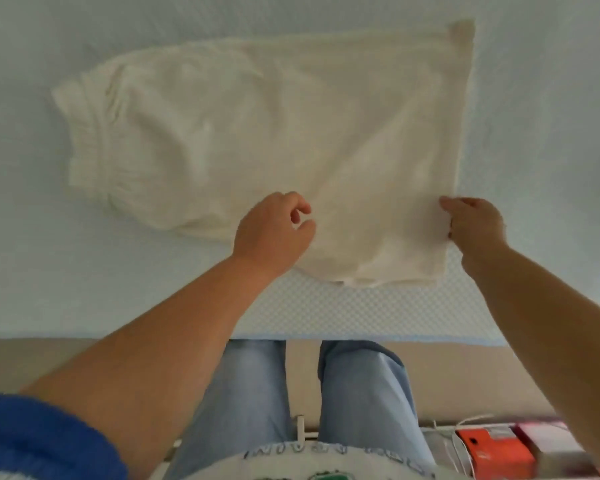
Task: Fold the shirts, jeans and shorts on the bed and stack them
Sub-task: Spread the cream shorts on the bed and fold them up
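Right hand (473, 225) pinches the near right edge of the cream shorts (257, 140), thumb on top of the cloth. Left hand (274, 233) hovers with fingers loosely curled, holding nothing, just above the hem beside it. Beyond both hands the shorts lie spread flat on the bed (534, 116), waistband far off to the left. Cloth looks light, soft and limp, likely to sag and crease; hem corners and waistband seem the best grips.
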Demonstrator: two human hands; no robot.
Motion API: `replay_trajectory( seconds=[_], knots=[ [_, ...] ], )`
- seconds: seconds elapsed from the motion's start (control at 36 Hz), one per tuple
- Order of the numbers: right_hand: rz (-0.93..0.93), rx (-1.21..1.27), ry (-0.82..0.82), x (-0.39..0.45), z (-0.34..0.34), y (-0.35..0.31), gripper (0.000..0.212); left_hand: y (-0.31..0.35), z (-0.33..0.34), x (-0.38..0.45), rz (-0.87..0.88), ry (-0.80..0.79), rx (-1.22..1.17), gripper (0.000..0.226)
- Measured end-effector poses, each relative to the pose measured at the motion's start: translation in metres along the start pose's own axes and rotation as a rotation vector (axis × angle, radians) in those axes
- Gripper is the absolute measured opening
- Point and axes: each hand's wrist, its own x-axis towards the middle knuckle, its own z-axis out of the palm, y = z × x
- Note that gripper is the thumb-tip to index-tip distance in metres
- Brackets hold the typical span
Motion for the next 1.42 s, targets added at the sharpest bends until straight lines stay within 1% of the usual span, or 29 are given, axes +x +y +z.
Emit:
replay_trajectory(
  seconds=[0.08, 0.14, 0.22, 0.33, 0.5, 0.58, 0.69, 0.78, 0.92, 0.97, 1.03, 1.08, 1.14, 1.22, 1.31, 1.36, 1.42],
  knots=[
    [0.042, -0.053, -0.081, -0.016, -0.003, 0.036, 0.032, -0.006, 0.032, -0.039, -0.053, -0.166, 0.002, 0.029],
    [0.09, -0.015, -0.137, -0.022, -0.005, 0.05, 0.026, -0.006, 0.047, -0.053, -0.074, -0.211, 0.024, 0.041],
    [0.102, 0.038, -0.201, -0.023, -0.007, 0.059, 0.014, -0.004, 0.06, -0.058, -0.101, -0.19, 0.037, 0.052],
    [0.072, 0.137, -0.279, -0.021, -0.011, 0.067, 0.012, 0.004, 0.08, -0.056, -0.116, -0.09, 0.082, 0.06],
    [-0.042, 0.179, -0.409, -0.012, -0.018, 0.081, 0.012, 0.009, 0.11, -0.049, -0.205, 0.157, 0.116, 0.053],
    [-0.105, 0.183, -0.434, -0.014, -0.022, 0.084, 0.013, 0.013, 0.119, -0.05, -0.201, 0.238, 0.183, 0.047],
    [-0.176, 0.146, -0.41, -0.014, -0.022, 0.085, 0.016, 0.016, 0.124, -0.053, -0.156, 0.256, 0.281, 0.041],
    [-0.208, 0.125, -0.378, -0.014, -0.019, 0.085, 0.019, 0.014, 0.122, -0.057, -0.13, 0.271, 0.299, 0.034],
    [-0.228, 0.16, -0.337, -0.011, -0.019, 0.09, 0.016, 0.012, 0.119, -0.06, -0.205, 0.367, 0.158, 0.023],
    [-0.228, 0.192, -0.298, -0.01, -0.019, 0.093, 0.022, 0.012, 0.119, -0.062, -0.18, 0.408, 0.109, 0.024],
    [-0.226, 0.231, -0.253, -0.011, -0.021, 0.096, 0.027, 0.012, 0.12, -0.069, -0.119, 0.455, 0.052, 0.026],
    [-0.246, 0.242, -0.222, -0.012, -0.023, 0.1, 0.024, 0.011, 0.12, -0.079, -0.074, 0.5, 0.004, 0.023],
    [-0.27, 0.23, -0.232, -0.014, -0.024, 0.103, 0.02, 0.01, 0.12, -0.088, -0.08, 0.513, -0.028, 0.017],
    [-0.295, 0.214, -0.282, -0.018, -0.023, 0.107, 0.014, 0.009, 0.121, -0.097, -0.118, 0.51, -0.066, 0.016],
    [-0.312, 0.216, -0.356, -0.021, -0.021, 0.109, 0.013, 0.006, 0.125, -0.096, -0.207, 0.487, -0.115, 0.014],
    [-0.363, 0.147, -0.374, -0.021, -0.021, 0.11, 0.016, 0.002, 0.127, -0.09, -0.277, 0.496, -0.17, 0.011],
    [-0.44, 0.032, -0.358, -0.021, -0.02, 0.111, 0.019, -0.002, 0.13, -0.083, -0.318, 0.516, -0.206, 0.01]
  ],
)
